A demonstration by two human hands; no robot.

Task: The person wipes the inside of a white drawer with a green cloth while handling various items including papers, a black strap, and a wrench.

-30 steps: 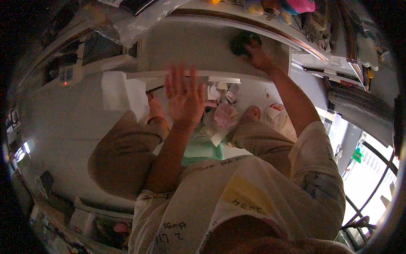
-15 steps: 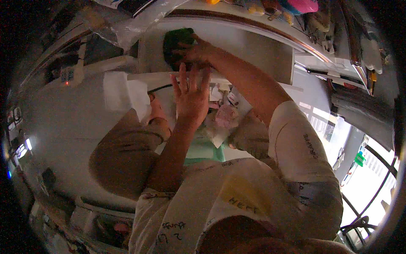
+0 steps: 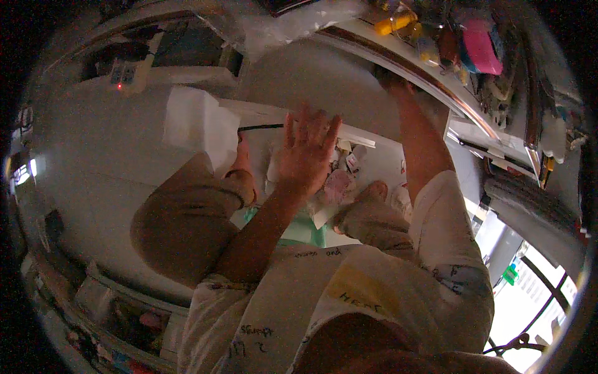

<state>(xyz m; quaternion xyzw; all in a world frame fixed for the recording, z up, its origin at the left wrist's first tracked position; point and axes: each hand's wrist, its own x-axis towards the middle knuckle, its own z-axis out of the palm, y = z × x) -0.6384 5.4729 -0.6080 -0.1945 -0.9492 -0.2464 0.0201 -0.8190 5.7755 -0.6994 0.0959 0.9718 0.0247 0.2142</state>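
My right hand (image 3: 400, 87) reaches to the far right of a pale flat panel (image 3: 299, 75), close under a brown-edged ledge. Beneath its fingers is a dark bunched cloth (image 3: 385, 76), which showed green a moment earlier; shadow hides most of the fingers and the cloth. My left hand (image 3: 308, 156) is open with its fingers spread, beside the near edge of the panel, and nothing shows in it. Just right of it lie a crumpled pink item (image 3: 340, 186) and several small white packets (image 3: 352, 161), down between my legs.
A white box-like object (image 3: 190, 121) stands at the left, near my foot. The brown-edged ledge (image 3: 430, 81) runs across the far right, with a pink item (image 3: 481, 47) and a yellow item (image 3: 396, 23) above it. Mint-green material (image 3: 302, 230) lies below my left forearm.
My right hand has swept from the left part of the panel to its far right, and the green cloth has left its earlier spot. The whole view has shifted; my left hand stays spread.
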